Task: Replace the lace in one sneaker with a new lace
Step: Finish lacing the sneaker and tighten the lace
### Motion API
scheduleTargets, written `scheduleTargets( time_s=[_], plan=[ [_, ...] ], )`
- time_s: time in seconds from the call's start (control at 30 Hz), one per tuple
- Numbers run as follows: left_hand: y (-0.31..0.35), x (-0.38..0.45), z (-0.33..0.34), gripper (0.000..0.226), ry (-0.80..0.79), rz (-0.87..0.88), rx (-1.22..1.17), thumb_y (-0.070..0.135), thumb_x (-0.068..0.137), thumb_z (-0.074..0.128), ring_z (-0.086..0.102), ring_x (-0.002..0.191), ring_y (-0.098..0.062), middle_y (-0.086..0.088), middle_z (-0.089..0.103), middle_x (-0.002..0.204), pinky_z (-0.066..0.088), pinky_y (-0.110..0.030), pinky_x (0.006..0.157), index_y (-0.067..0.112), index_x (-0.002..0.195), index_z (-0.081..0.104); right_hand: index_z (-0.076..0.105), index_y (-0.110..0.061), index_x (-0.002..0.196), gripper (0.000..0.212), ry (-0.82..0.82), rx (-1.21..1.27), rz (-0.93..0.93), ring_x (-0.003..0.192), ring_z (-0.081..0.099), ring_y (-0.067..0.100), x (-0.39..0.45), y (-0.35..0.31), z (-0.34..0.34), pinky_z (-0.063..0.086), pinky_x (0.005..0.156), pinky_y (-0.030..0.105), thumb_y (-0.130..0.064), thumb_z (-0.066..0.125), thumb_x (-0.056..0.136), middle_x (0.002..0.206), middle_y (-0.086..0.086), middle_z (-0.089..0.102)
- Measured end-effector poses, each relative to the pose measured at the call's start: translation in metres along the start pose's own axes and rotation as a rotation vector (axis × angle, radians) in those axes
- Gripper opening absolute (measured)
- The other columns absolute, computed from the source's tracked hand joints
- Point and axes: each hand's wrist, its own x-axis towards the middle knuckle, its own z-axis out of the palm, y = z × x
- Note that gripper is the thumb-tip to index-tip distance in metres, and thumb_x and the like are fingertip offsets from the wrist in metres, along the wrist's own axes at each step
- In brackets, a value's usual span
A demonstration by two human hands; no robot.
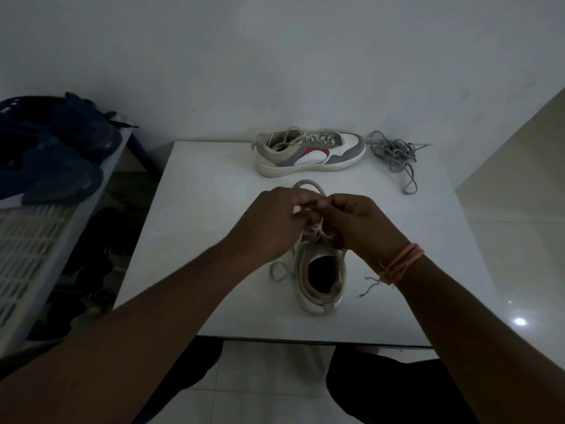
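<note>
Between our two hands, at the middle of the table [189,228], stands the sneaker [322,280] being worked on, heel toward us and toe pointing away. Our left hand [269,221] and right hand [356,221] meet over its eyelets, both with fingers curled and pinching the pale old lace [313,232] near the upper rows; exactly which strand each finger holds we cannot tell, since the knuckles cover it. One loose loop of that lace trails onto the table just below the left wrist. We judge the step in hand to be loosening or drawing out the old lace. The lace is soft, light and limp, so it is best taken close to an eyelet or at its stiff tip; the shoe is light and may slide, so one hand should steady the collar or tongue while the other pulls. Beyond the hands lies the second sneaker [310,153] on its side, still laced, and beyond the right hand a tangled grey new lace [394,153], apart from both shoes. Well to the left of the left arm, blue shoes [52,151] rest on a slatted rack [33,255].
</note>
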Motion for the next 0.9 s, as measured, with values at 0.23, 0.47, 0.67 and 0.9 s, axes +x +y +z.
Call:
scheduleTargets(
  time_s=[0.23, 0.47, 0.67, 0.9],
  plan=[
    [-0.035, 0.010, -0.034, 0.016, 0.275, -0.124, 0.089, 0.034, 0.092, 0.068, 0.068, 0.076, -0.002, 0.015, 0.074, 0.075, 0.056, -0.031, 0.082, 0.027, 0.084, 0.080, 0.074, -0.008, 0.094, 0.015, -0.002, -0.077, 0.055, 0.062, 0.051, 0.018, 0.004, 0.006, -0.022, 0.046, 0.056, 0.023, -0.018, 0.063, 0.097, 0.067, 0.006, 0.064],
    [-0.047, 0.009, -0.030, 0.039, 0.158, -0.226, 0.303, 0.051, 0.084, 0.075, 0.065, 0.111, -0.017, 0.007, 0.072, 0.121, 0.049, -0.038, 0.098, 0.033, 0.118, 0.073, 0.074, -0.013, 0.101, 0.023, -0.047, -0.232, 0.088, 0.073, 0.067, 0.015, 0.005, 0.008, -0.024, 0.054, 0.068, 0.026, 0.001, 0.056, 0.096, 0.087, 0.007, 0.076],
    [-0.014, 0.002, 0.008, 0.021, 0.064, 0.093, 0.153, 0.037, 0.089, 0.072, 0.070, 0.091, -0.007, 0.010, 0.078, 0.102, 0.053, -0.037, 0.091, 0.036, 0.109, 0.078, 0.060, -0.002, 0.100, 0.010, -0.056, -0.054, 0.061, 0.072, 0.073, 0.030, 0.002, 0.003, -0.020, 0.062, 0.071, 0.040, -0.001, 0.066, 0.092, 0.085, 0.019, 0.075],
    [-0.014, -0.006, 0.032, 0.019, 0.156, -0.002, 0.134, 0.034, 0.089, 0.072, 0.068, 0.083, -0.008, 0.007, 0.078, 0.098, 0.057, -0.031, 0.082, 0.031, 0.106, 0.079, 0.067, -0.020, 0.098, 0.026, -0.014, -0.722, 0.056, 0.076, 0.068, 0.014, -0.004, 0.009, -0.029, 0.059, 0.074, 0.031, -0.035, 0.080, 0.081, 0.088, -0.004, 0.069]
  ],
)
